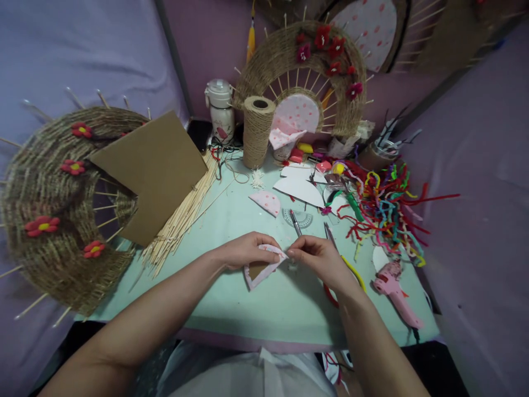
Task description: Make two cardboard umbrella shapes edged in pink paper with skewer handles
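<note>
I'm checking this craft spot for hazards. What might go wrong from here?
The right forearm partly hides the scissors, so it might bump them.
The glue gun lies near a corner of the table and might be knocked off; whether it is hot can't be seen.
The fabric-edged piece in the left hand might crease at the tip by the right hand.

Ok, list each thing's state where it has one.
Cloth-edged piece: gripped in left hand, tip pinched by right hand
Bottle: upright, lid on
Twine spool: upright
Scissors: partly hidden; open or shut unclear
Glue gun: lying down
Pen: lying across protractor
Sticks: piled
Pipe cleaners: tangled
Rear woven arch: upright
</note>
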